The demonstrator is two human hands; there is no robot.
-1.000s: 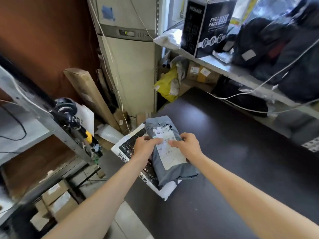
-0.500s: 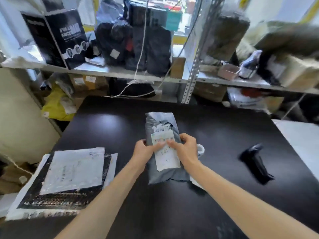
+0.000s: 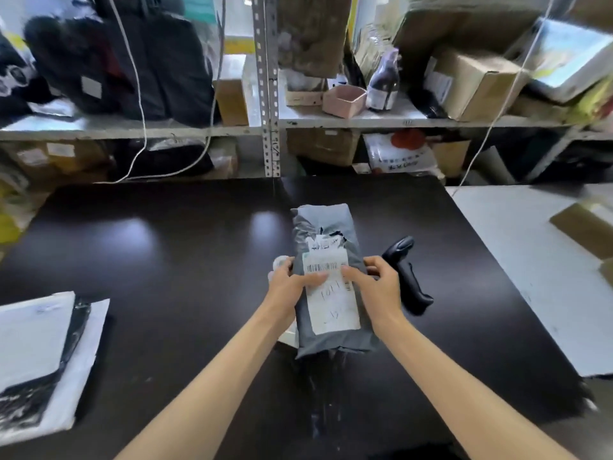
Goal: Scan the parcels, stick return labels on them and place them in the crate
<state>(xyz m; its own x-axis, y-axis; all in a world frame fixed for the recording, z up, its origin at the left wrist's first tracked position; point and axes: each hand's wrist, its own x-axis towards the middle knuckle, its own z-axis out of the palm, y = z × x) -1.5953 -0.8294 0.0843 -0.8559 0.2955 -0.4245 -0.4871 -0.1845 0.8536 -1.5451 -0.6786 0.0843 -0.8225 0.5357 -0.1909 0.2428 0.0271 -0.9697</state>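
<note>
**Evidently early: one parcel in hand, no crate in sight**

Largest in view is the dark table (image 3: 166,260), with a metal shelf rack (image 3: 265,127) behind it and a white table (image 3: 514,260) on the right. At the left edge of the dark table lies a stack of flat mailers (image 3: 33,333), which look like parcels waiting their turn.

Near the middle of the dark table is the grey parcel (image 3: 331,340), lengthwise to the person and low over the surface. Whether it rests on the table cannot be told. Its white label (image 3: 335,303) carries a barcode and some handwriting, and faces up. Whether this is the shipping label or a return label cannot be told.

The left hand (image 3: 287,283) and right hand (image 3: 381,287) grasp the parcel by its long sides, with the thumbs laid on the label. The scanner (image 3: 409,277) lies untouched just right of the parcel, so scanning looks like the likely next step. A small white thing (image 3: 278,262) peeks out beside the left hand, and it cannot be identified.

As for containers, the crate is not in view, so nothing can be counted as placed. On the rack, an open pink box (image 3: 343,99) hides its contents from this angle. A cardboard box (image 3: 474,81) sits beside it, and dark bags fill the left bay.
</note>
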